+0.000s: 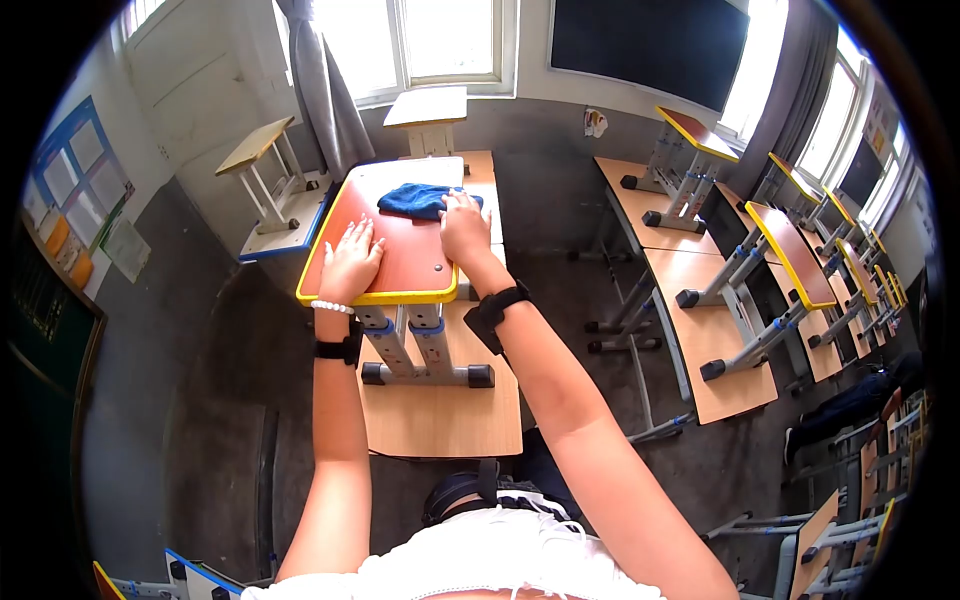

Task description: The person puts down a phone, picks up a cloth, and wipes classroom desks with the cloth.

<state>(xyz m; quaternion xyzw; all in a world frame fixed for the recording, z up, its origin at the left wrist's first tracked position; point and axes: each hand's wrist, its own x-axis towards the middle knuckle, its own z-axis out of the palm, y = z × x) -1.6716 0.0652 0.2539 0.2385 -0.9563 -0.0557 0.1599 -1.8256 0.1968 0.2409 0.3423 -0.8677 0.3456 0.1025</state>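
Note:
A stool with a reddish seat and yellow rim (338,235) stands upright on a light wood desk (440,425). My left hand (352,262) lies flat on the near left part of the seat, fingers spread, holding nothing. A bunched blue cloth (412,200) rests on the seat, farther in. At the cloth's right end, my right hand (466,228) has its fingers bent over the edge of the cloth, pressing it to the seat. The underside of the right fingers is hidden.
More stools, one of them here (790,250), stand on rows of desks (700,330) to the right. Another stool (257,145) sits on a desk at the left. A grey curtain (330,90) hangs by the window. At far right, a person's leg (840,408) shows.

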